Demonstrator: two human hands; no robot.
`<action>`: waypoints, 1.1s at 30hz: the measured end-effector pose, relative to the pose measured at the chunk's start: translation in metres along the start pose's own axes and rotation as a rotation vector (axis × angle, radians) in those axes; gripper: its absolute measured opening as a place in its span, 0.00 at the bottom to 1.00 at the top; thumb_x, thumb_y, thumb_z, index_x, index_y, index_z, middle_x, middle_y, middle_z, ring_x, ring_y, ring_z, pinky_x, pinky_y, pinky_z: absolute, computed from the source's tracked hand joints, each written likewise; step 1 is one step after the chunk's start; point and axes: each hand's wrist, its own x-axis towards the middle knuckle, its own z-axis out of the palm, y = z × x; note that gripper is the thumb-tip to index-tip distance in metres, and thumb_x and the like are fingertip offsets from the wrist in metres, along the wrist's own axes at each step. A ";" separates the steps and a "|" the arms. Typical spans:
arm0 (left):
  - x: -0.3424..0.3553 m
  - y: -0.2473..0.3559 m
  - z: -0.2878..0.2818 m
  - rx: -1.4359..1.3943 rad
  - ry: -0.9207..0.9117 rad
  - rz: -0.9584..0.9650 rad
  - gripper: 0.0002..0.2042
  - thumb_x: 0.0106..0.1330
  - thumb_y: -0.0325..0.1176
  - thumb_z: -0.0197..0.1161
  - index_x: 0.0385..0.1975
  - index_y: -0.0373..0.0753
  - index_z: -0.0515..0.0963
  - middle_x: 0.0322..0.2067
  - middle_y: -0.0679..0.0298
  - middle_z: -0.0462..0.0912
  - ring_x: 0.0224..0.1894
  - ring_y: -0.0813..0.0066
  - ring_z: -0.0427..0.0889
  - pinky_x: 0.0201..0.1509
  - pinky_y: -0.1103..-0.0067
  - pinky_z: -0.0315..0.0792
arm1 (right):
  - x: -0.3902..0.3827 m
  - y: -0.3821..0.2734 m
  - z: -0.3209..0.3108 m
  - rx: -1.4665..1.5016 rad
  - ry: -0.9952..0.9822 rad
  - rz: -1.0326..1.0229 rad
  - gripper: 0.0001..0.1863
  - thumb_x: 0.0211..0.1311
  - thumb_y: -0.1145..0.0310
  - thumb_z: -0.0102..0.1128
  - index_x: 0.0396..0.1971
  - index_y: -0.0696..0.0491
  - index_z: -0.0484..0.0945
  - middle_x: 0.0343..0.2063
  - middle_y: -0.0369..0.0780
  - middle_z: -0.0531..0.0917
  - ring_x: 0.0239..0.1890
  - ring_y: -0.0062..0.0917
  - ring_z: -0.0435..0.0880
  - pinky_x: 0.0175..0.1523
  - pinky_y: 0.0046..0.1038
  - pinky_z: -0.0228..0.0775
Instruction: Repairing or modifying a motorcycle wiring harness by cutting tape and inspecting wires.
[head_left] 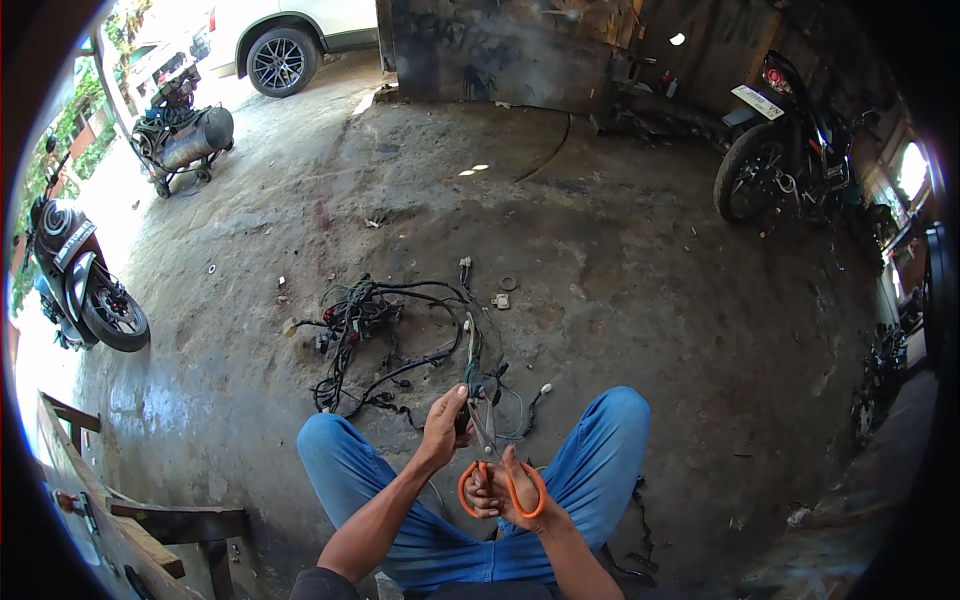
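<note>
My right hand grips a pair of scissors by its orange loop handles, between my knees. The metal blades point away from me and stand apart, close to the wires by my left hand. My left hand is closed on part of a black wiring harness, with the thumb uppermost; its fingers partly hide what they pinch. From there the harness spreads over the floor ahead and to the left, a tangle of black cables with connectors and some green wires. A white connector lies at its far end.
A small pale square part and a dark ring lie beyond the harness. Motorcycles stand at left and far right. An air compressor and a white car are at the back left. A wooden bench is near left.
</note>
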 end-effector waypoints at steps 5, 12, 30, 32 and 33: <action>0.000 -0.001 -0.001 0.017 0.019 -0.011 0.18 0.81 0.49 0.48 0.49 0.42 0.76 0.17 0.71 0.69 0.11 0.85 0.58 0.15 0.83 0.49 | 0.004 0.003 0.001 -0.026 0.023 -0.010 0.44 0.60 0.18 0.34 0.31 0.51 0.66 0.26 0.32 0.62 0.23 0.18 0.57 0.28 0.22 0.55; 0.004 -0.004 -0.001 0.005 0.099 -0.007 0.16 0.80 0.49 0.50 0.47 0.43 0.76 0.20 0.70 0.73 0.11 0.86 0.59 0.15 0.84 0.49 | 0.011 0.007 0.002 -0.053 0.065 -0.054 0.44 0.60 0.18 0.35 0.32 0.52 0.67 0.23 0.32 0.61 0.22 0.18 0.58 0.28 0.22 0.54; 0.005 -0.012 -0.007 -0.015 0.087 0.017 0.16 0.80 0.48 0.49 0.47 0.42 0.75 0.18 0.69 0.71 0.10 0.84 0.60 0.14 0.84 0.50 | 0.013 0.009 0.003 -0.004 0.071 -0.080 0.40 0.66 0.22 0.34 0.32 0.51 0.68 0.21 0.31 0.62 0.21 0.17 0.56 0.28 0.21 0.53; 0.005 -0.009 -0.006 -0.010 0.076 0.018 0.16 0.80 0.48 0.49 0.47 0.42 0.75 0.17 0.69 0.71 0.11 0.84 0.60 0.14 0.84 0.50 | 0.013 0.009 0.001 -0.041 0.085 -0.096 0.40 0.67 0.23 0.35 0.31 0.51 0.68 0.21 0.31 0.62 0.21 0.17 0.56 0.27 0.22 0.53; 0.005 -0.007 -0.005 -0.007 0.065 0.018 0.16 0.80 0.48 0.50 0.47 0.41 0.75 0.17 0.69 0.71 0.11 0.84 0.60 0.14 0.83 0.50 | 0.013 0.010 -0.002 -0.083 0.107 -0.103 0.39 0.67 0.24 0.35 0.31 0.51 0.68 0.21 0.30 0.61 0.20 0.16 0.55 0.27 0.22 0.52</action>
